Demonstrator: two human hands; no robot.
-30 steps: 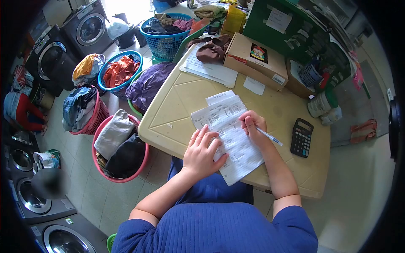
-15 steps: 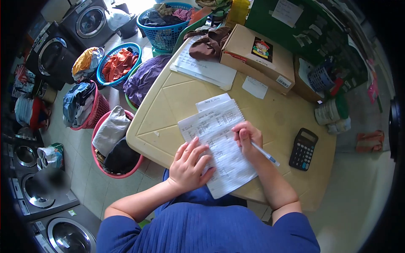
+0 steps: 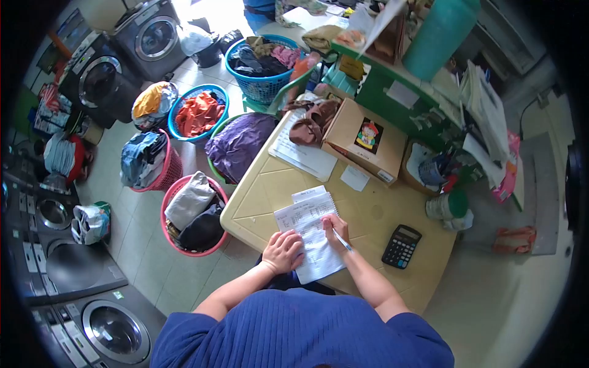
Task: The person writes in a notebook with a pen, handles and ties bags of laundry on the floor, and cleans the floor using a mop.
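A spiral notebook [image 3: 319, 260] with handwritten lines lies at the table's near edge, a small slip of paper [image 3: 308, 194] showing past its top. My left hand [image 3: 283, 252] rests flat on the notebook's left side, fingers stretched out. In my right hand [image 3: 335, 232] is a white-and-blue pen [image 3: 342, 240], gripped over the page's right part; its tip is hidden by the fingers. To the right of that hand lies a black calculator [image 3: 402, 246].
On the yellow table [image 3: 368, 211] stand a cardboard box [image 3: 365, 140], papers [image 3: 302, 156], brown cloth [image 3: 314, 122] and a green-lidded jar [image 3: 446, 205]. Laundry baskets [image 3: 167, 165] fill the floor at left, by several washing machines [image 3: 116, 331]. A green partition [image 3: 392, 98] backs the table.
The head view has tilted up and shifted, so table and hands look smaller and more of the back shows. The left hand stays on the notebook; the right hand still grips the pen.
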